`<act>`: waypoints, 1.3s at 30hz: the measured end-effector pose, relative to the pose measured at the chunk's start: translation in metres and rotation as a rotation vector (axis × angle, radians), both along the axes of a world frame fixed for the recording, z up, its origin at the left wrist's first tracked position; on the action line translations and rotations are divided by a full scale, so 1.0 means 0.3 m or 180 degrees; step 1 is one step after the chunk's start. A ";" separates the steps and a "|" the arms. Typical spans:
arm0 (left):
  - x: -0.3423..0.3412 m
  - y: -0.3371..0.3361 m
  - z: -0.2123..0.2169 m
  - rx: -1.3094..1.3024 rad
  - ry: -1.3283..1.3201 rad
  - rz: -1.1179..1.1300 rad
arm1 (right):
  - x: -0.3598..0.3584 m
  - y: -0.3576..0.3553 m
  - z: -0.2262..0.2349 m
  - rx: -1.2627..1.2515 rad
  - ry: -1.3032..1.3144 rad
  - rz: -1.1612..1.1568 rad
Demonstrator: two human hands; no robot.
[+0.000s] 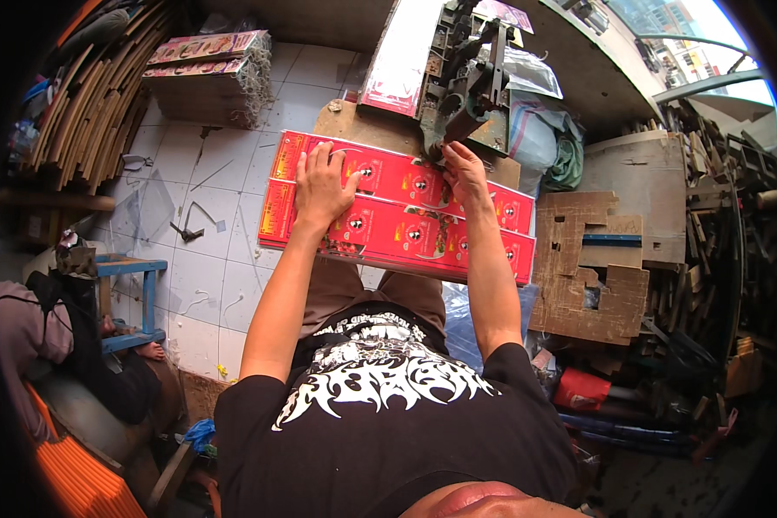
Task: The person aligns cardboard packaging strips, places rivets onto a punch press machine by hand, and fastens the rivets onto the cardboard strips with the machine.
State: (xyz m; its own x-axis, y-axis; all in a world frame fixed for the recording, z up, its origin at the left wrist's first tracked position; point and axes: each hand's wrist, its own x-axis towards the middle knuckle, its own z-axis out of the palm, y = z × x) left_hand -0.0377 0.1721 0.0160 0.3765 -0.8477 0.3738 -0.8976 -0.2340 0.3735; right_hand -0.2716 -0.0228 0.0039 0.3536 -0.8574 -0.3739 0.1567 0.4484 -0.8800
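Observation:
Red printed cardboard sheets, with yellow ends and small pictures, lie in two long rows in front of my body. My left hand rests on their left part, fingers spread and palm down. Over the far edge of the sheets, right of the middle, my right hand has its thumb and fingertips drawn together by the machine. Anything between those fingertips is too small to make out. The dark iron machine stands just beyond the sheets on a brown board.
Beside the machine lies a white-topped stack with red edges. Bundled printed cardboard stands on the tiled floor at back left. A blue stool and a seated person are at left. Cut wooden boards and scrap wood fill the right.

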 end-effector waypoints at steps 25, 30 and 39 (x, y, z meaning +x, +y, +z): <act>0.005 0.003 0.009 0.0079 0.0033 0.0014 | 0.014 0.056 -0.008 -0.0619 -0.0619 0.0039; -0.004 -0.014 0.012 0.0036 0.0083 -0.0070 | 0.024 0.068 -0.014 -0.1112 -0.0259 -0.0229; -0.017 -0.001 0.023 0.0163 0.0146 -0.0109 | 0.068 0.111 -0.055 -0.2759 0.0668 -0.1311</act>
State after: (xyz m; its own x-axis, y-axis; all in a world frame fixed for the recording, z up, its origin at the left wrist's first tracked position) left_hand -0.0427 0.1719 0.0228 0.3627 -0.8778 0.3127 -0.8877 -0.2234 0.4026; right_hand -0.2513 0.0105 -0.0127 -0.0362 -0.9059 0.4218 -0.0411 -0.4204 -0.9064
